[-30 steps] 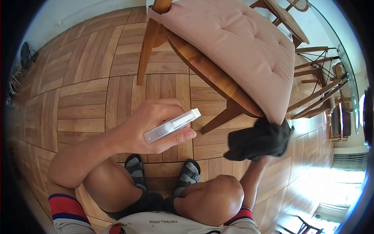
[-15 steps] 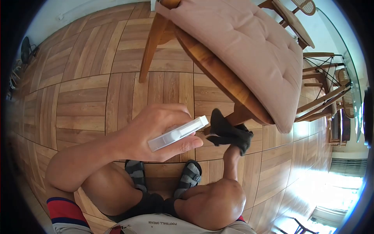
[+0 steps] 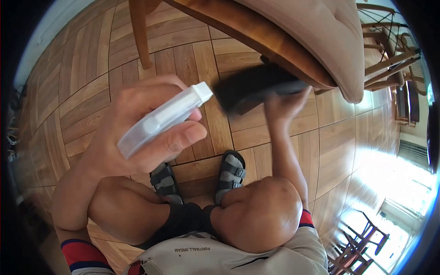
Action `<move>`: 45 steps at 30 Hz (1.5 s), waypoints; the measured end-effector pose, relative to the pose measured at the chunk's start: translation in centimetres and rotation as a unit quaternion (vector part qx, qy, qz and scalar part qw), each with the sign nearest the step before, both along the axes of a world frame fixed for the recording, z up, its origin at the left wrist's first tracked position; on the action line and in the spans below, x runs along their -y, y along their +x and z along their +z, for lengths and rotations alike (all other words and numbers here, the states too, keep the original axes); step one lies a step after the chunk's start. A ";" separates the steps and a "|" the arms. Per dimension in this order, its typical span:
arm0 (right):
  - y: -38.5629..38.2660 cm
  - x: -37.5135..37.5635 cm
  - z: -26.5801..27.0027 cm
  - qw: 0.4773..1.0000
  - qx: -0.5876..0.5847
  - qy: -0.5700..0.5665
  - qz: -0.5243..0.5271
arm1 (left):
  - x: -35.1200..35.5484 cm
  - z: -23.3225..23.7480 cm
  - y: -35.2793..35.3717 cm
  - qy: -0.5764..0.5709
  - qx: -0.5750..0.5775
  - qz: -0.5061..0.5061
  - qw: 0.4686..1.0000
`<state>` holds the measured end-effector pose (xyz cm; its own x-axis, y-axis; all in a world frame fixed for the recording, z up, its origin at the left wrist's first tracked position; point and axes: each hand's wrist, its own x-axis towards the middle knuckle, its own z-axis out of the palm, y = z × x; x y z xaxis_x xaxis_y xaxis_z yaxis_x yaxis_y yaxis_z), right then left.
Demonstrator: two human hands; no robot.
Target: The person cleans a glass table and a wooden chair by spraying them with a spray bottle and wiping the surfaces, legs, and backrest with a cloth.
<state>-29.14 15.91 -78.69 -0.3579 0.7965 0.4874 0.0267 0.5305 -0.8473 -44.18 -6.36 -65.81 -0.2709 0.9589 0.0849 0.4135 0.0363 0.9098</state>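
- Your left hand (image 3: 137, 133) is gripping a white spray bottle (image 3: 160, 119), fingers wrapped around it, left of centre.
- Your right hand (image 3: 284, 103) is clutching a blurred black cloth (image 3: 247, 87) just under the chair seat (image 3: 256, 34), upper centre.

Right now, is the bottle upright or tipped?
Tipped. The left hand holds the bottle in a closed grip, slanted, with its cap end pointing toward the cloth.
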 end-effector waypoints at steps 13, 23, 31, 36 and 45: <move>2.6 0.1 -15.1 0.975 0.066 -0.210 0.001 | -0.9 0.3 0.6 0.003 0.021 0.015 1.000; 0.0 -1.5 -4.4 0.997 0.005 -0.076 0.012 | -1.8 -0.7 -0.1 -0.031 0.010 0.035 0.999; 3.5 0.1 -20.5 0.983 0.045 -0.174 0.015 | -2.5 -0.7 0.2 -0.072 0.019 0.045 0.996; 3.1 0.5 -16.1 0.972 0.074 -0.224 -0.003 | -2.7 -0.6 0.5 -0.085 0.024 0.062 0.994; -1.2 -2.3 4.9 0.991 -0.039 -0.080 0.096 | -2.9 0.2 1.1 -0.092 0.002 0.064 0.994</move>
